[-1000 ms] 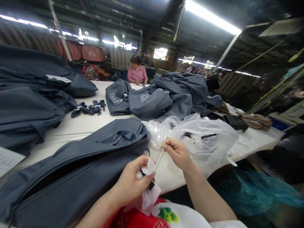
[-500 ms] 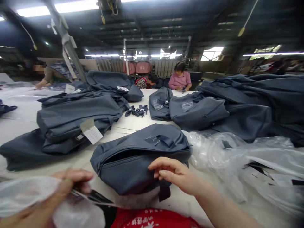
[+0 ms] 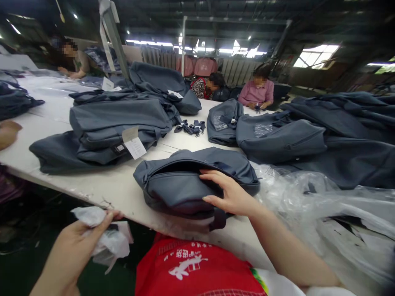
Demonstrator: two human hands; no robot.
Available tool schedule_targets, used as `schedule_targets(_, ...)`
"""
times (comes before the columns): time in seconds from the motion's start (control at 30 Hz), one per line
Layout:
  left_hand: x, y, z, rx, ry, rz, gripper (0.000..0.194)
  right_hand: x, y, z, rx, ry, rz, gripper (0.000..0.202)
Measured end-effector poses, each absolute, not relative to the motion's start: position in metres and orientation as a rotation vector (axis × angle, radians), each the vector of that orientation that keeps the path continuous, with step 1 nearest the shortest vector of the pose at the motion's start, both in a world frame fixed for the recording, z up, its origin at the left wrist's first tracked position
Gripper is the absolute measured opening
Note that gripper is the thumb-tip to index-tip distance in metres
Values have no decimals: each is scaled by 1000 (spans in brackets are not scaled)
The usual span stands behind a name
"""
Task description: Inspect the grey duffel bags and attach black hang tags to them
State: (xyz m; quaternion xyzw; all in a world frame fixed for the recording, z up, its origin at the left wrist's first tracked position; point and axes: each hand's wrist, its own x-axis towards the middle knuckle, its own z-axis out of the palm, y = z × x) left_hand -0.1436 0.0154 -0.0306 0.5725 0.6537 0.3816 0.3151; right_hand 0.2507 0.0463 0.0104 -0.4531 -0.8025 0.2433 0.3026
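A dark blue-grey bag [image 3: 175, 191] lies on its side in front of me, its long zipped mouth gaping toward the top. My right hand [image 3: 226, 192] is at this mouth, fingertips over the lip and thumb against the front panel outside. A dark strap end [image 3: 218, 219] hangs below that hand. At lower left, beyond the table's front edge, my left hand [image 3: 89, 234] is closed around crumpled white translucent wrapping [image 3: 114, 244]. Whether the wrapping is paper or thin plastic I cannot make out.
Stacked bags with tags [image 3: 123, 119] lie at left, more bags [image 3: 277, 137] at right. Clear plastic wrapping [image 3: 308, 185] heaps beside my right arm. Small dark straps with clips [image 3: 190, 127] sit mid-table. Co-workers are across the table; another person's hand [image 3: 9, 133] shows at far left.
My left hand has dropped below the table edge with the wrapping. My right hand has moved onto the lip, and the bag's mouth gapes wider. The view has shifted down and left.
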Motion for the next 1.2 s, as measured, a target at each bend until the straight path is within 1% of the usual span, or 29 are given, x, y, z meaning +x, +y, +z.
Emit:
schedule_targets(0.1, -97, 10, -36, 1635, 1333, 669, 30, 257, 47, 8, -1148, -2089, 778, 41)
schedule_targets(0.2, -41, 5, -31, 1852, 893, 490, 24, 261, 38, 7, -1100, -1983, 815, 35)
schedule_targets(0.27, -11, 7, -27, 1990, 774, 493, 26, 259, 24, 9, -1089, -1883, 778, 29)
schedule_targets(0.33, 7, 14, -26, 2022, 786, 578, 26, 253, 5, 10, -1071, -1748, 790, 18)
schedule_targets(0.37, 12, 20, -27, 2002, 821, 630, 25, 248, -5, 7, -1050, -1697, 850, 15)
schedule_targets(0.43, 17, 34, -31, 1933, 904, 735, 21, 236, -25, -7, -991, -1673, 1078, 27)
schedule_targets(0.53, 21, 54, -35, 1837, 990, 842, 21, 219, -40, -51, -970, -1708, 1543, 43)
schedule_targets(0.57, 22, 59, -35, 1809, 1004, 863, 21, 216, -40, -69, -1018, -1678, 1635, 45)
schedule_targets(0.6, 24, 62, -34, 1784, 1012, 875, 21, 214, -37, -87, -1097, -1624, 1655, 46)
schedule_targets(0.63, 26, 64, -32, 1759, 1014, 881, 21, 213, -34, -102, -1191, -1534, 1609, 48)
schedule_targets(0.7, 29, 65, -29, 1707, 1015, 889, 22, 217, -25, -125, -1365, -1293, 1353, 49)
schedule_targets(0.77, 31, 63, -27, 1656, 1013, 901, 23, 224, -19, -135, -1449, -1064, 1071, 45)
schedule_targets(0.83, 32, 61, -26, 1619, 1013, 930, 24, 229, -19, -135, -1459, -978, 876, 38)
schedule_targets(0.93, 33, 60, -27, 1604, 1016, 972, 25, 230, -25, -127, -1452, -1073, 686, 30)
schedule_targets(1.07, 37, 61, -30, 1624, 1033, 991, 26, 223, -31, -130, -1500, -1483, 504, 17)
schedule_targets(1.1, 38, 61, -30, 1626, 1036, 987, 27, 223, -31, -134, -1532, -1592, 444, 19)
schedule_targets(1.13, 39, 60, -31, 1624, 1042, 982, 28, 223, -31, -139, -1581, -1665, 365, 26)
schedule_targets(1.2, 40, 60, -30, 1600, 1064, 981, 30, 226, -30, -147, -1695, -1703, 184, 47)
